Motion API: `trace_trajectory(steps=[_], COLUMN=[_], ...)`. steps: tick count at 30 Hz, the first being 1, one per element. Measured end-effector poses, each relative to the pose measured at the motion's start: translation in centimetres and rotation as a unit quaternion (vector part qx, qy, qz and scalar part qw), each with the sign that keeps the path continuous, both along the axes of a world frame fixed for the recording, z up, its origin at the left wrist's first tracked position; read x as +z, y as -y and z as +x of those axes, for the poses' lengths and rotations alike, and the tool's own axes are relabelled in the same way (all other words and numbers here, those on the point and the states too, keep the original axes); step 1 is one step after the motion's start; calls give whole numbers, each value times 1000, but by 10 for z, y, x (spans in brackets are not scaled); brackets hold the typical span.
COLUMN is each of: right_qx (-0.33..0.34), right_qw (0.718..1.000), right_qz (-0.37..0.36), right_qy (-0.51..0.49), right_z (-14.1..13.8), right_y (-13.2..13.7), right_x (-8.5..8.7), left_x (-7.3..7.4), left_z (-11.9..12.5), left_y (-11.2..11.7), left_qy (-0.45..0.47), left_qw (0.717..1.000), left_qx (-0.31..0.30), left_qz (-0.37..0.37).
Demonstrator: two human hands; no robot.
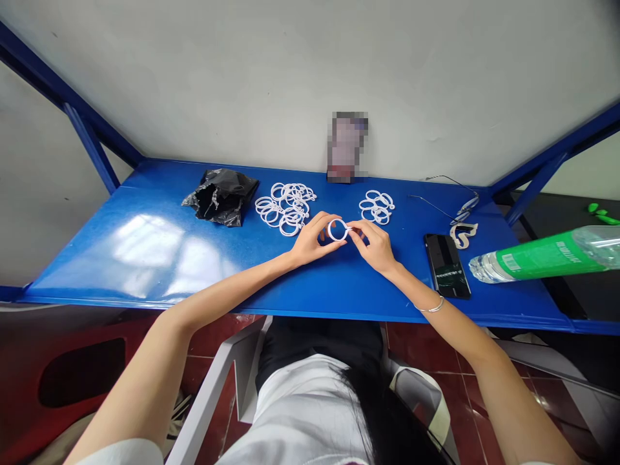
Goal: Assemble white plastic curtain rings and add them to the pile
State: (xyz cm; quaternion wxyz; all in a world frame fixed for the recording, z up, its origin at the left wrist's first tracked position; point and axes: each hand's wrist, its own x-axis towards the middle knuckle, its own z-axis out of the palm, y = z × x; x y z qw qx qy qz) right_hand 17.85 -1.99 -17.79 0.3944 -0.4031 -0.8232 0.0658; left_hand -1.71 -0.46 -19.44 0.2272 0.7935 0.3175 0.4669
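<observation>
A white plastic ring [338,229] is held between both hands just above the blue table [145,245]. My left hand [312,240] pinches its left side with fingers curled. From the other side my right hand [372,245] pinches the ring with thumb and forefinger. A large pile of white rings [285,205] lies behind my left hand. A smaller pile of white rings [376,206] lies behind my right hand.
A crumpled black plastic bag [221,196] sits at the back left. A black phone [447,265] lies right of my right hand, with a white clip-like piece [463,234] and thin cable [448,194] behind it. A green-labelled water bottle [542,255] lies at the right edge.
</observation>
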Motion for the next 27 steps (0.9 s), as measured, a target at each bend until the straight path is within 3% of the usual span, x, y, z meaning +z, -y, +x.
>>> trace_trajectory(steps=[10,27], right_qx=[9,38], right_qw=[997,998], right_qz=[-13,21], right_qy=[69,48], right_z=[3,1], right_y=[-3,-2], right_x=[-7,-7], left_x=[3,-2], left_z=[1,0], left_y=[2,1], left_qy=[3,-30], left_qw=[1000,999], left_qx=[-5,-18], left_qz=[3,-24])
